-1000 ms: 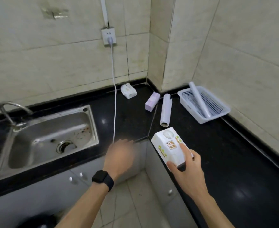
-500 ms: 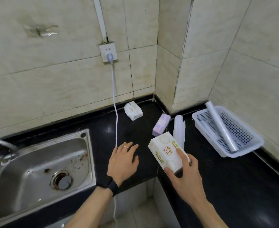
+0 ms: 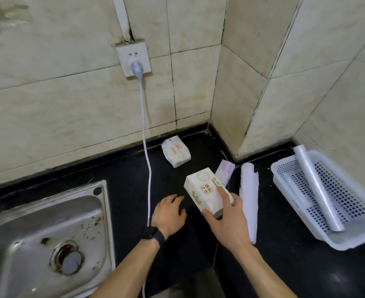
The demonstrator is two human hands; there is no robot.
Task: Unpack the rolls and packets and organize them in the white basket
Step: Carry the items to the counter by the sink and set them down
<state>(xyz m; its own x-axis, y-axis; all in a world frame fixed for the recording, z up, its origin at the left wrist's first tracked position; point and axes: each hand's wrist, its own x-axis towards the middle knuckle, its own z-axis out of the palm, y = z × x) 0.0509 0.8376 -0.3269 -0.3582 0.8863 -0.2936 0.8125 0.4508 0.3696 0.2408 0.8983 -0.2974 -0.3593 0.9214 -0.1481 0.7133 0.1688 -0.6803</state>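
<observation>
Right hand point(image 3: 229, 220) grips a white packet point(image 3: 205, 195) by its near end, thumb and forefinger on opposite faces. Left hand point(image 3: 168, 214), empty with fingers spread, lies flat on the black counter point(image 3: 284, 265) just left of the grip. A roll point(image 3: 249, 196) lies immediately right of it; beyond that, the basket point(image 3: 349, 241) holds another roll point(image 3: 317, 188).

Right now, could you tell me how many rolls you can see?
2 rolls. One roll lies on the black counter just right of the right hand; the other roll lies slantwise in the white basket. More may be hidden.
</observation>
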